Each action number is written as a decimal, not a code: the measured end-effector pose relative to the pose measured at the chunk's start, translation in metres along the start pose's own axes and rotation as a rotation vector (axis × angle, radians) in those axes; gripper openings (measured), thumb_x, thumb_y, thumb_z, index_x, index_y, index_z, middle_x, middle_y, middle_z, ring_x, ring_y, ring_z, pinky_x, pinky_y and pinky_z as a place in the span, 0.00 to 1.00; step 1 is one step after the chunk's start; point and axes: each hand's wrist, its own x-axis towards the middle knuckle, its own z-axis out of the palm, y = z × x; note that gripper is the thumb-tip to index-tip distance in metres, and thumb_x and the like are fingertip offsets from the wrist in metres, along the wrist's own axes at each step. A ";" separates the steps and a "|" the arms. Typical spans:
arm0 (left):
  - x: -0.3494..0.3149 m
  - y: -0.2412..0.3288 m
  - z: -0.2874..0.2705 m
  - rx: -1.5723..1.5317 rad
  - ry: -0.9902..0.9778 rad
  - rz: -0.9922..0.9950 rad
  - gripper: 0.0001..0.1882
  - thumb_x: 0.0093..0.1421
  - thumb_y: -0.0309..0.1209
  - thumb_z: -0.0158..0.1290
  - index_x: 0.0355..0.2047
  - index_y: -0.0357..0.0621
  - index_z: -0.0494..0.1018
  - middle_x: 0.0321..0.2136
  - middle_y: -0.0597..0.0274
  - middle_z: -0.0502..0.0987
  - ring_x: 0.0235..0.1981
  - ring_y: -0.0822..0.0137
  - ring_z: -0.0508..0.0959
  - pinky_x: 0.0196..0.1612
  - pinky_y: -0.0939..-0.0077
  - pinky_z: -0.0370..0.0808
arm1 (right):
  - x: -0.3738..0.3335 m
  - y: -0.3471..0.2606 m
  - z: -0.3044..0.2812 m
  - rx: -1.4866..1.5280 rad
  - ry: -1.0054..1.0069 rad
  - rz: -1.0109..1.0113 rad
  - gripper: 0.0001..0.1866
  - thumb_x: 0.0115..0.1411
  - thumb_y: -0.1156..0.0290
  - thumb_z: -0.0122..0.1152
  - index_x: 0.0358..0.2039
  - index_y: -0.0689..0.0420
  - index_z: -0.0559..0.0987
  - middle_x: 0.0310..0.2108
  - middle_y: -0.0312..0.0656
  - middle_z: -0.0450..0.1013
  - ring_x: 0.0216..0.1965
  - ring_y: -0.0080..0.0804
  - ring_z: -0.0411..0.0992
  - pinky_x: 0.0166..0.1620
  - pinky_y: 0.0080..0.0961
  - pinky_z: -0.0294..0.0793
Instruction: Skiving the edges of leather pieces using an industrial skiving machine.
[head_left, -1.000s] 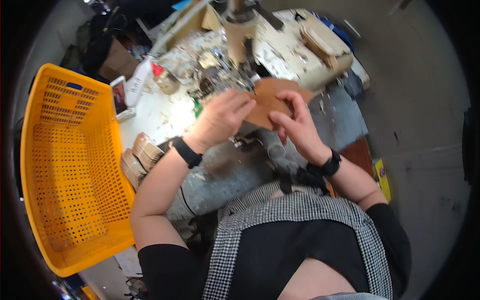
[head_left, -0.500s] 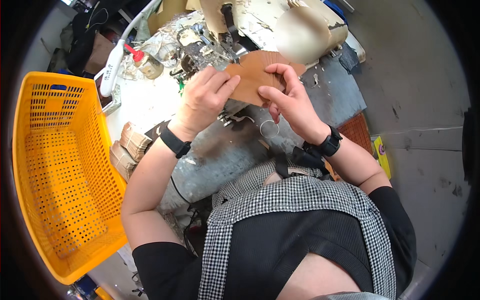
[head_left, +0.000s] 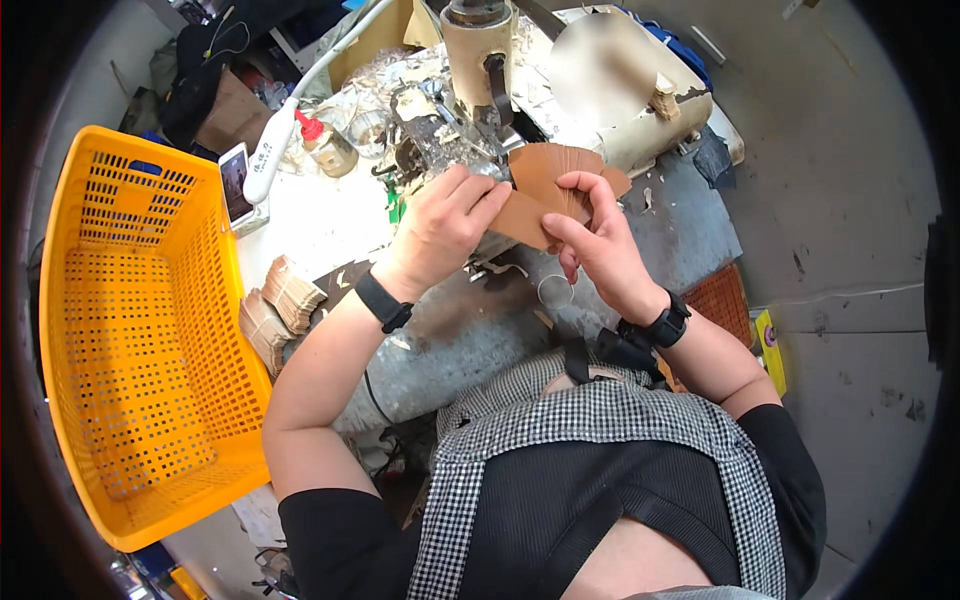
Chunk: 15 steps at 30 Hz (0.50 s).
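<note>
My right hand (head_left: 603, 245) grips a fanned stack of thin brown leather-like pieces (head_left: 540, 170), with thumb in front and fingers behind. One brown piece (head_left: 522, 219) slants down and left from the stack, and the right thumb rests by its edge. At this piece's left end, my left hand (head_left: 447, 222) has its fingers closed on it; the fingertips are partly hidden. Just beyond both hands stands a beige machine (head_left: 475, 55) with a dark lever, its working part littered with scraps.
To the left is a yellow plastic basket (head_left: 75, 350). Tied bundles of brown pieces (head_left: 290, 292) lie beside it, near a phone (head_left: 236, 185) and a red-capped bottle (head_left: 330, 152). A thin ring (head_left: 556, 291) lies on the grey worktop (head_left: 440, 350) below my right hand.
The view has shifted, so more of the machine shows. One brown piece now slants apart from the fanned stack, lower and to the left, between my two hands.
</note>
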 end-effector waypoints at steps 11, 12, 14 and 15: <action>0.002 -0.001 -0.003 0.028 -0.011 -0.040 0.20 0.44 0.19 0.56 0.42 0.36 0.75 0.37 0.58 0.76 0.36 0.60 0.75 0.38 0.68 0.76 | -0.001 0.002 0.003 -0.036 0.022 -0.054 0.25 0.58 0.72 0.60 0.52 0.52 0.60 0.24 0.35 0.69 0.14 0.17 0.63 0.16 0.15 0.62; 0.000 -0.001 -0.001 0.009 -0.003 -0.056 0.19 0.45 0.19 0.56 0.41 0.36 0.75 0.37 0.59 0.76 0.36 0.60 0.75 0.38 0.69 0.76 | 0.000 0.002 0.002 -0.038 0.015 -0.043 0.25 0.58 0.72 0.60 0.52 0.52 0.60 0.24 0.35 0.69 0.14 0.17 0.63 0.16 0.15 0.62; -0.001 -0.001 0.003 -0.016 0.028 -0.060 0.18 0.47 0.19 0.56 0.41 0.37 0.76 0.36 0.59 0.76 0.35 0.60 0.76 0.37 0.69 0.76 | 0.000 0.002 0.000 -0.035 0.008 -0.043 0.25 0.58 0.73 0.60 0.52 0.52 0.59 0.24 0.35 0.68 0.14 0.17 0.63 0.16 0.15 0.62; -0.004 -0.001 0.005 -0.022 0.048 -0.053 0.17 0.47 0.20 0.57 0.41 0.37 0.76 0.36 0.59 0.76 0.35 0.60 0.76 0.37 0.70 0.76 | -0.001 0.002 0.000 -0.031 0.005 -0.049 0.25 0.58 0.73 0.60 0.52 0.52 0.59 0.24 0.35 0.68 0.14 0.17 0.63 0.16 0.15 0.62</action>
